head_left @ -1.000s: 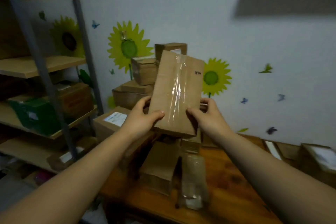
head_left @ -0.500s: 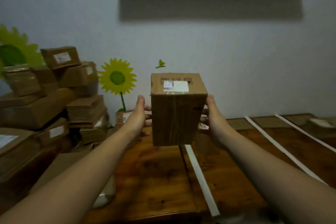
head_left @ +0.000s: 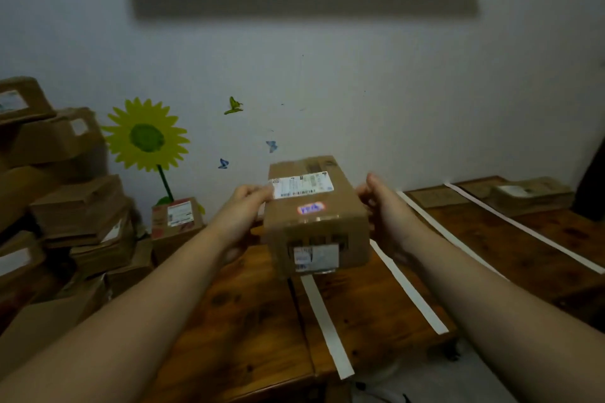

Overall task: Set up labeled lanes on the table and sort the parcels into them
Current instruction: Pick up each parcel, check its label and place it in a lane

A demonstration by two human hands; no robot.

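A brown cardboard parcel [head_left: 316, 216] with a white shipping label and a small pink sticker on top hovers above the wooden table [head_left: 248, 321]. My left hand [head_left: 244, 206] grips its left side, and my right hand [head_left: 381, 203] grips its right side. The box lies lengthwise, its labelled end face turned toward me. White tape strips [head_left: 327, 327] run across the table as lane lines; one passes under the parcel.
A tall heap of cardboard parcels [head_left: 65, 206] fills the left side against the wall. One parcel with a red-edged label [head_left: 176, 217] stands by the sunflower sticker. A flat parcel [head_left: 530, 193] lies in the far right lane. The table's front edge drops off near me.
The view has swung right from the parcel heap to the taped lanes. The parcel has tipped from upright to lying flat, its top label now facing up, and has sunk toward the table.
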